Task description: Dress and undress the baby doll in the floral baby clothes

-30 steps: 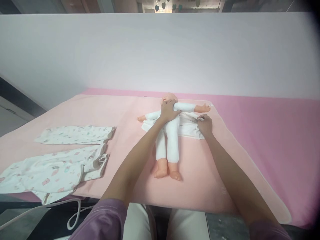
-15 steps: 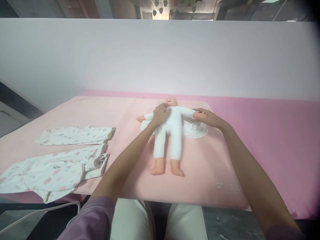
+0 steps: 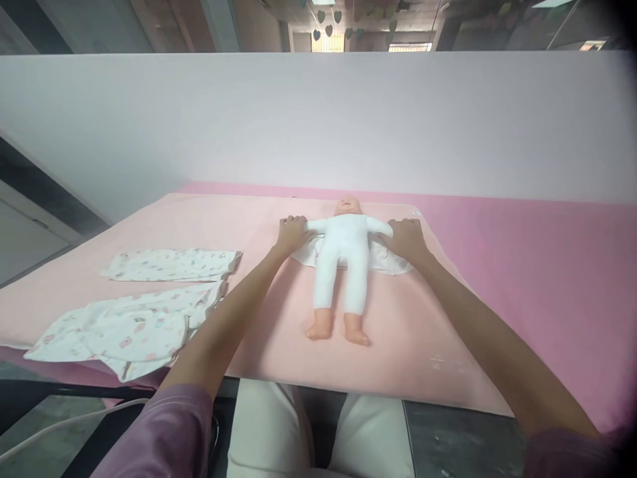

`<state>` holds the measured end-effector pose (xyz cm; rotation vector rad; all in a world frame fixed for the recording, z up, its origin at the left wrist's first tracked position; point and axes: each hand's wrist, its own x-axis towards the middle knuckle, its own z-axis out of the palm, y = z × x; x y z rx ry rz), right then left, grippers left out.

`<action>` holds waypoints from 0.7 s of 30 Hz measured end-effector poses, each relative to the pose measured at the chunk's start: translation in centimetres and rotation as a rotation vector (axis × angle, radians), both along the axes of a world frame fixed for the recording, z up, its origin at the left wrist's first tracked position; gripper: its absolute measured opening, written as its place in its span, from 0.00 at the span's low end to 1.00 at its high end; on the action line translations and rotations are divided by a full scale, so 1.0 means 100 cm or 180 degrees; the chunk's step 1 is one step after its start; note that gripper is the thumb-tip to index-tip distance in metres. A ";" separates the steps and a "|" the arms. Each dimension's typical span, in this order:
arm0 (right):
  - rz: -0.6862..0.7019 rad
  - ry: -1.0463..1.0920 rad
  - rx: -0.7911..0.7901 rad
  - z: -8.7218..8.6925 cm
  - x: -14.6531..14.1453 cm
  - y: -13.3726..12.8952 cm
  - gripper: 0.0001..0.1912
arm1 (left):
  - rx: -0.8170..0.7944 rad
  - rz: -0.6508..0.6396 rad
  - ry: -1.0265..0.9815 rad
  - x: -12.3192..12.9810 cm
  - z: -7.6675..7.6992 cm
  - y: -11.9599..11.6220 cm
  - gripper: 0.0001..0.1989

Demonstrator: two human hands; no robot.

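A baby doll [image 3: 343, 242] with a white cloth body lies on its back, head away from me, bare feet toward me. My left hand [image 3: 294, 234] is closed round the doll's arm end on the left, hiding the doll's hand. On the other side, my right hand [image 3: 405, 239] grips the doll's other arm end, also covering that hand. Both doll arms stretch out sideways. Under the torso and arms, a white garment [image 3: 391, 261] is spread; most of it is hidden by the doll.
Two folded, printed white baby clothes lie to the left: a narrower one [image 3: 172, 264] farther off, a larger one [image 3: 124, 332] nearer the edge. A light pink mat [image 3: 398, 358] covers the table. Beyond stands a white partition [image 3: 318, 119]. A pale cable [image 3: 74, 419] hangs lower left.
My left hand has moved from the doll's chest out to its arm on the left. My right hand has shifted from under the other arm to a grip round its end.
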<state>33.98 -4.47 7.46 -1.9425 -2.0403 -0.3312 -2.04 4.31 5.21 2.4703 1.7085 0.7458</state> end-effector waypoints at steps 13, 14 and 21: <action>-0.0927 -0.0319 0.0229 0.048 0.202 -0.066 0.33 | -0.0281 -0.0652 0.0200 0.170 0.044 -0.061 0.25; -0.1128 -0.0333 0.0100 0.046 0.222 -0.071 0.33 | -0.0363 -0.0741 0.0193 0.193 0.042 -0.067 0.24; -0.2191 -0.0327 -0.0569 0.009 0.351 -0.102 0.26 | -0.0884 -0.1264 0.0142 0.325 0.020 -0.093 0.25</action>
